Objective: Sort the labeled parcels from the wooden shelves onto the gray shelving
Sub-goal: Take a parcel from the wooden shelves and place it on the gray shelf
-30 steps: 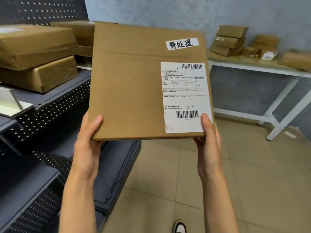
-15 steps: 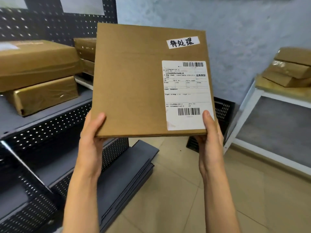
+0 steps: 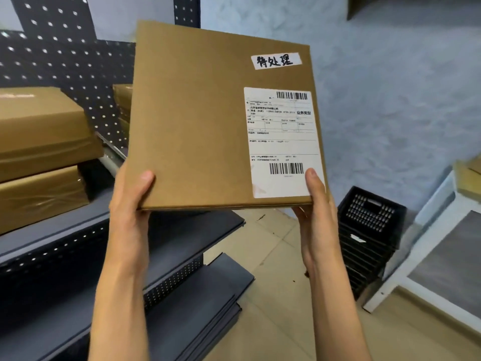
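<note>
A flat brown cardboard parcel (image 3: pixel 192 121) is held up in front of me, its face toward the camera. It carries a white shipping label (image 3: pixel 283 142) with barcodes and a small handwritten tag (image 3: pixel 276 60) above. My left hand (image 3: pixel 130 201) grips its lower left corner, thumb on the front. My right hand (image 3: pixel 317 212) grips the lower right corner, thumb on the label. The gray shelving (image 3: pixel 59 230) stands to the left, with two stacked brown parcels (image 3: pixel 39 142) on its shelf and more parcels (image 3: pixel 122 100) partly hidden behind the held one.
A black plastic crate stack (image 3: pixel 367 235) sits on the tiled floor against the blue wall. A white-framed wooden shelf (image 3: pixel 429 222) with parcels (image 3: pixel 468 175) on it is at the right edge. Loose gray shelf panels (image 3: pixel 208 290) lie on the floor below.
My view has swung left toward the gray shelving; the wooden shelf has slid to the right edge. The parcel stays held in both hands, now slightly tilted and closer.
</note>
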{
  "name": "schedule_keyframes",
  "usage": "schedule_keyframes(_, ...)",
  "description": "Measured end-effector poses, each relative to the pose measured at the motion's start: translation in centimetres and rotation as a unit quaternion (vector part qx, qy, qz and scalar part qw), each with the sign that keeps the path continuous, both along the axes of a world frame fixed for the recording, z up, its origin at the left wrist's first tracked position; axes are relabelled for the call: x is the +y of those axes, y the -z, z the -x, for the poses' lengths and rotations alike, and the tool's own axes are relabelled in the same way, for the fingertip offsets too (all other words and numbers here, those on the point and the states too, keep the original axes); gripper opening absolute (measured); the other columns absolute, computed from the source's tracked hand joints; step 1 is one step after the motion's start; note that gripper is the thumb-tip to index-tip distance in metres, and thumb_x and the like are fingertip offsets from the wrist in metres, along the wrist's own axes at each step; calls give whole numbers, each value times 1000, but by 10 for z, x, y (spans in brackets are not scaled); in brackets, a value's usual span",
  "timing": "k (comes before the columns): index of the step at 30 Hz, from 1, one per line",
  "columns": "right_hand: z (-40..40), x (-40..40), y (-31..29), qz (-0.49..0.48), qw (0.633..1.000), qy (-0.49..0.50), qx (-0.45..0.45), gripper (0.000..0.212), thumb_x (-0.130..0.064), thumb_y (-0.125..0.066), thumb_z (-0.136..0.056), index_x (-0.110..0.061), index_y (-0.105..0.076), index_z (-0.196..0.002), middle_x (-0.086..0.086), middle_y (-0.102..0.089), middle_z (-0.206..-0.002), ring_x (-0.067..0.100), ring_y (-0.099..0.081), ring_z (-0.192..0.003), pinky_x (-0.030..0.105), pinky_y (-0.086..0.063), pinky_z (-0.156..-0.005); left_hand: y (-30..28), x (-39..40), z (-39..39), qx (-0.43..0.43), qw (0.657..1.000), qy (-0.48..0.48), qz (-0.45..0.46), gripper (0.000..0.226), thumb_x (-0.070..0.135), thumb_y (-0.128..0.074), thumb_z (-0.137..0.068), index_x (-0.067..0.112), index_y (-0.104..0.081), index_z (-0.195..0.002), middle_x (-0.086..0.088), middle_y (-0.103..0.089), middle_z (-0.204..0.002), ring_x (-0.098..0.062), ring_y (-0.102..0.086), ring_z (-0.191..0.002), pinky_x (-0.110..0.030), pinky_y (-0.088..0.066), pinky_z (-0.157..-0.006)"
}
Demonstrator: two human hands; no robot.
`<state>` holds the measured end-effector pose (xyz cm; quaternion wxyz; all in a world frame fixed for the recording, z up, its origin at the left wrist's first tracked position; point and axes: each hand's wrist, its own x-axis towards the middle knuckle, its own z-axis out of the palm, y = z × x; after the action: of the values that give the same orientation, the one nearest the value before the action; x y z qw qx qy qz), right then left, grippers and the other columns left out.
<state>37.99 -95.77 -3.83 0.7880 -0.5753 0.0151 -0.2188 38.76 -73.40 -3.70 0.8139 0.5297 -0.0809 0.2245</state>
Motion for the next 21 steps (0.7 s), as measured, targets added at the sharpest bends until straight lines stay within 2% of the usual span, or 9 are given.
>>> schedule_keyframes(1, -15, -4, -7, 5, 1000, -2, -5, 72, -56, -67, -73, -26, -52, -136, -6, -63, -128, 13, -54, -123, 41, -38, -110, -6, -4, -15, -7, 1000, -1, 2, 39, 31, -51, -82, 30, -56, -120, 20, -65, -111, 1, -58, -108, -21, -42, -88)
schedule_keyframes(5, -72, -13, -27, 0, 999, -18, -38, 52, -41, -62, -78, -25, -58, -127, -7, -68, -118, 11, -60, -115, 30, -47, -99, -22, -11, -65, -37, 999, -21, 6, 42, 30, -51, -82, 27, -54, -124, 19, -65, -113, 1, -58, -109, -16, -43, -86)
schedule_keyframes(10, -132, -17, -36, -3, 997, -54, -53, 59, -40, -66, -77, -20, -56, -132, -5, -67, -121, 10, -59, -116, 32, -44, -103, -30, -18, -112, -52, 997, -47, -9, 48, 26, -50, -82, 18, -51, -130, 18, -64, -111, 0, -58, -108, -16, -42, -87)
schedule_keyframes(15, -195, -23, -46, -27, 991, -99, -81, 61, -36, -71, -75, -20, -56, -132, -6, -67, -121, 9, -59, -117, 32, -43, -104, -44, -23, -150, -82, 990, -104, -50, 70, 32, -59, -79, 7, -40, -141, 9, -59, -120, -7, -57, -114, -23, -44, -94)
schedule_keyframes(21, -273, -28, -69, -35, 976, -181, -114, 70, -40, -72, -69, -20, -54, -133, -3, -65, -126, 11, -58, -119, 35, -43, -106, -66, -42, -188, -93, 973, -200, -63, 78, 42, -62, -69, 10, -44, -139, 9, -62, -116, -8, -59, -111, -25, -46, -91)
